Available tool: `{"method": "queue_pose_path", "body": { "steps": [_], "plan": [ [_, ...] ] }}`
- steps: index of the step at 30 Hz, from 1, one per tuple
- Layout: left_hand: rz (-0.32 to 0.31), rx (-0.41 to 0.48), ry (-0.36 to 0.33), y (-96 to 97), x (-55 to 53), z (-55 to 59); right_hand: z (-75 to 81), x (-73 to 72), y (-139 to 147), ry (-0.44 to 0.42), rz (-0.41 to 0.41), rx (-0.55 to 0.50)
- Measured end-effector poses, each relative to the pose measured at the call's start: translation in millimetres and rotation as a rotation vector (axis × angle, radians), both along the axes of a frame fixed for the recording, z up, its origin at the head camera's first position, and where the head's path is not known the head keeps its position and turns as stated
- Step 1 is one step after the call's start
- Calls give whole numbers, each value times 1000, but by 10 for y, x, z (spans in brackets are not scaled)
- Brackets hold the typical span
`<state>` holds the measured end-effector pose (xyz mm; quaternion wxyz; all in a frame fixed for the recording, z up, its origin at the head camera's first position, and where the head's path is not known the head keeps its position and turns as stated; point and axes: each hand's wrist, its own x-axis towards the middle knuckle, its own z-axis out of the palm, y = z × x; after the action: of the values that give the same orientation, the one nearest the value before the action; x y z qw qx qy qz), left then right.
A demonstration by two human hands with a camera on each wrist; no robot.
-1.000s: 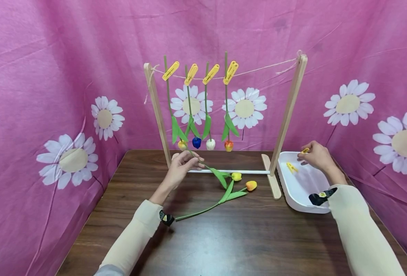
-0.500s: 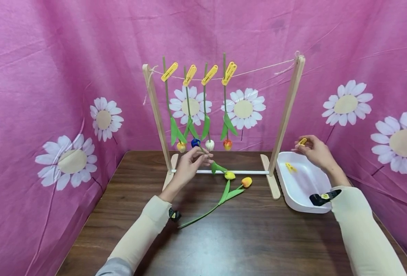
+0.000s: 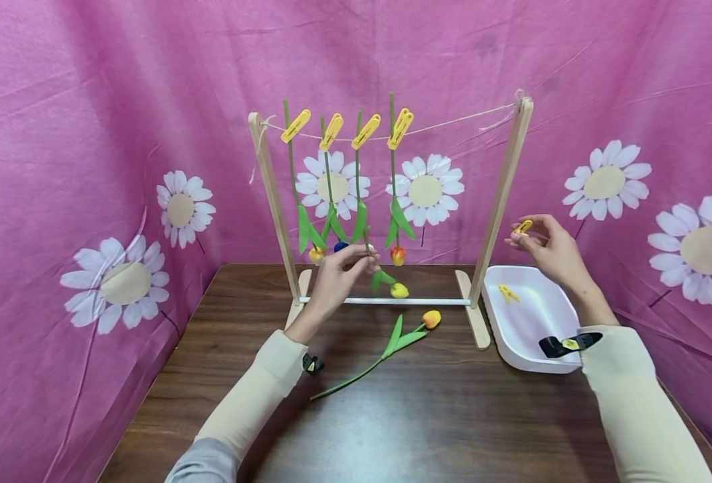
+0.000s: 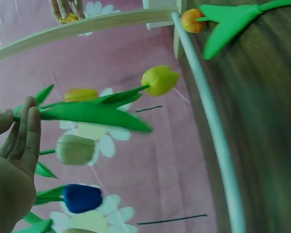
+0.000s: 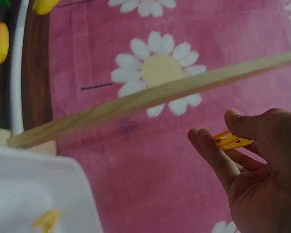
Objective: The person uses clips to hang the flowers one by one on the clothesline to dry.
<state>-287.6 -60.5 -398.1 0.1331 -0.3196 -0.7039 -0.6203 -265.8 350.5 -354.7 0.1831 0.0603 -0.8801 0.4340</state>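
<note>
My left hand pinches the green stem of a yellow tulip, whose bloom hangs downward in front of the rack. In the left wrist view that yellow bloom points away from the fingers, above the white rod. Beyond the rack's right post, my right hand holds a yellow clothespin between thumb and fingers, higher than the white basin. On the twine hang several tulips, head down, each held by a yellow clothespin. The white bloom is hidden behind my left hand in the head view.
An orange-yellow tulip lies on the wooden table before the rack. The white basin at right contains another yellow clothespin. Wooden posts carry the twine, with a white rod low between them. Pink daisy-printed cloth surrounds the table.
My left hand has moved right and up, lifting the yellow tulip off the table so that it hangs bloom down. The right hand has risen from the basin with its clothespin.
</note>
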Motion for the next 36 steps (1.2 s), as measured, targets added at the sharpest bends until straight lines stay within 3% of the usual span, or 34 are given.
{"method": "queue_pose_path", "body": {
  "steps": [7, 13, 20, 24, 29, 36],
  "plan": [
    [9, -53, 109, 94, 19, 222, 233, 68, -174, 139, 70, -108],
    [-19, -40, 100, 216, 72, 433, 452, 146, -335, 241, 90, -194],
    [57, -66, 150, 353, 117, 654, 714, 224, -505, 348, 84, -275],
    [44, -36, 108, 449, 129, 776, 839, 236, -571, 399, 126, -366],
    [-16, 21, 73, 595, 109, 922, 970, 223, -678, 397, 143, -358],
    [45, 19, 58, 780, 19, 1102, 1146, 193, -890, 403, 121, -271]
  ]
}}
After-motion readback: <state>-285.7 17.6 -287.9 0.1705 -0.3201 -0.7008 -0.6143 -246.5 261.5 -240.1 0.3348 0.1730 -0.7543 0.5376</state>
